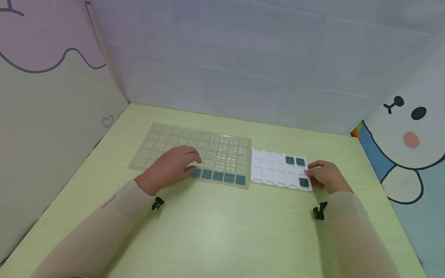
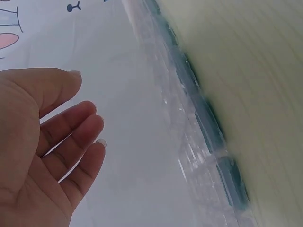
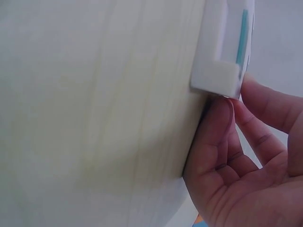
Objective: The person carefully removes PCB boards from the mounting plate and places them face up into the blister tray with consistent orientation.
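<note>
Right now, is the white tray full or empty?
Partly filled: the white tray holds three dark squares, with the rest looking bare.

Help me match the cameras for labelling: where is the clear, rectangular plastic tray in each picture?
Head: the clear rectangular plastic tray lies mostly left of centre.
Left wrist: the tray slants from top centre to lower right.
Right wrist: not visible.
Shared landmark: the pale yellow wood-grain tabletop, in all three views.

From above, the head view faces forward and down; close and tipped sideways, the left wrist view looks along the clear tray, the right at the white tray, both shared with the head view
</note>
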### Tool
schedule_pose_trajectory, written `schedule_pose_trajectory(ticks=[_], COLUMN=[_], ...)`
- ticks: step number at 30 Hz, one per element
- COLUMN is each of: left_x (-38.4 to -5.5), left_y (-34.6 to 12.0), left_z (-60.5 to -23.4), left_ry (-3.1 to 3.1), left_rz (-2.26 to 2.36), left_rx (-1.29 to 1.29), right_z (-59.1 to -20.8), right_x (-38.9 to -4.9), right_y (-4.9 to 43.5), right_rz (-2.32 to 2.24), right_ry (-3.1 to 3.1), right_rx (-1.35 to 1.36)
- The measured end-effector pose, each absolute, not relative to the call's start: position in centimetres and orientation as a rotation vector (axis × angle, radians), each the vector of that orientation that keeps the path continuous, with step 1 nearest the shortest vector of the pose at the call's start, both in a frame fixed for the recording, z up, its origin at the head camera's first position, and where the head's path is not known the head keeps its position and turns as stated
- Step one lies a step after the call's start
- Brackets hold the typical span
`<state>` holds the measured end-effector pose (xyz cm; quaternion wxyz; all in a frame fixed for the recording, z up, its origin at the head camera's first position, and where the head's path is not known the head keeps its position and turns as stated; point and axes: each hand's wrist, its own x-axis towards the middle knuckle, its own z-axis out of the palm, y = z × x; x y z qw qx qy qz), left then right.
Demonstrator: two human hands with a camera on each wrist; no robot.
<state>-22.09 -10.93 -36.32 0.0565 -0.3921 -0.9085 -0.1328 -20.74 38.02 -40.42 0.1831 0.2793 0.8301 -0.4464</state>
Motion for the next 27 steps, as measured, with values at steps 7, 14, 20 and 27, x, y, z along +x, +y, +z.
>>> schedule_pose_trajectory(ticks=[7,14,20,27], left_x=[-22.1,-22.0,-21.8,-21.8], left_y=[-8.8,-7.4,-6.2,-4.8], left_z=[-35.7,-35.5,-35.0,-34.9], left_ry=[-2.743,-2.703,-2.652,-2.640], left_rz=[-0.406,-0.414,-0.456,-0.468], left_rx=[-1.235,-1.278,-1.322,-1.360], right_z=[-40.4,-40.5,-40.5,-40.5], right_x=[-20.7,-20.8,-20.9,-21.0], right_y=[38.0,38.2,38.2,38.2], right_rz=[-1.255,-1.246,-1.248,-1.249], right_ry=[2.347,2.355,2.359,2.347], right_rx=[0.765,0.757,0.747,0.775])
